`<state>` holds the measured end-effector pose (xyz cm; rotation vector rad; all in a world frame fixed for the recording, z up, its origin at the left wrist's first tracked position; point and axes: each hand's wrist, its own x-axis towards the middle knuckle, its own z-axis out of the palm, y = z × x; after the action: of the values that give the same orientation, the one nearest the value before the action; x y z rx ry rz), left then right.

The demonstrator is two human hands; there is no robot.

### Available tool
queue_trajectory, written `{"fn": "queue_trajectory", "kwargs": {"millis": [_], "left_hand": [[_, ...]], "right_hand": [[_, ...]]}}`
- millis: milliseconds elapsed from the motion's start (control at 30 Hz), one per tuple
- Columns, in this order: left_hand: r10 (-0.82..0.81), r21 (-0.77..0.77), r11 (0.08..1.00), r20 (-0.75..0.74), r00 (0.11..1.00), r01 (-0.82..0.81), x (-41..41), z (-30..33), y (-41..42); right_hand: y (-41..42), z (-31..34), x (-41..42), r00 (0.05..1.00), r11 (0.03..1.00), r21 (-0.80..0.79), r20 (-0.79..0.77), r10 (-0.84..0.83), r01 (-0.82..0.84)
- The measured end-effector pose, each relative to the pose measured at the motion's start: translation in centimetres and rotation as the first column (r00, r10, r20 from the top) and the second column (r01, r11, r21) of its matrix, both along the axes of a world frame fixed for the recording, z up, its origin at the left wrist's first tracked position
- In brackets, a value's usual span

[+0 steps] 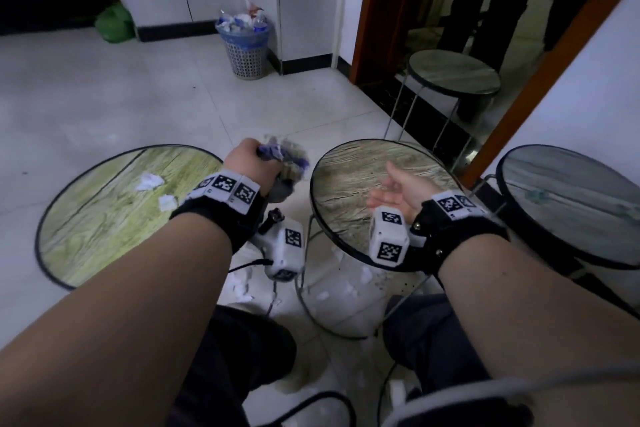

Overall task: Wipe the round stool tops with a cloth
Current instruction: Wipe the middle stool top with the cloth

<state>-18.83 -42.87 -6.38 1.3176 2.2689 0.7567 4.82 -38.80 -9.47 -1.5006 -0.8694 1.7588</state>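
My left hand [251,166] grips a bunched grey and purple cloth [287,163] in the air between two round stools. The left stool top [104,215] is greenish wood-grain with a black rim and carries two white paper scraps [149,181]. The middle stool top [349,177] is brownish wood-grain. Over its right part my right hand [398,192] hovers palm up, fingers relaxed and holding nothing. A third round stool top [568,198], greyish, stands at the right edge. A fourth stool [453,72] stands farther back in a doorway.
White paper bits [242,284] litter the tiled floor between my knees and under the middle stool. A full mesh waste bin [246,45] stands by the far wall, a green bag [114,22] to its left. A wooden door frame [367,10] rises behind the middle stool.
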Motion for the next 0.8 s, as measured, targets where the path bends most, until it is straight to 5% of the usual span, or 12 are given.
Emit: {"fn": "queue_trajectory", "kwargs": {"millis": [333, 800], "left_hand": [[-0.212, -0.296, 0.923, 0.143, 0.967, 0.246, 4.2, -2.3, 0.4], [-0.107, -0.309, 0.930, 0.288, 0.952, 0.198, 6.8, -2.4, -3.0]], "right_hand": [[0.1, -2.3, 2.8, 0.976, 0.978, -0.030, -0.069, -0.206, 0.205], [-3.8, -0.2, 5.9, 0.928, 0.937, -0.020, -0.134, -0.348, 0.348]]}}
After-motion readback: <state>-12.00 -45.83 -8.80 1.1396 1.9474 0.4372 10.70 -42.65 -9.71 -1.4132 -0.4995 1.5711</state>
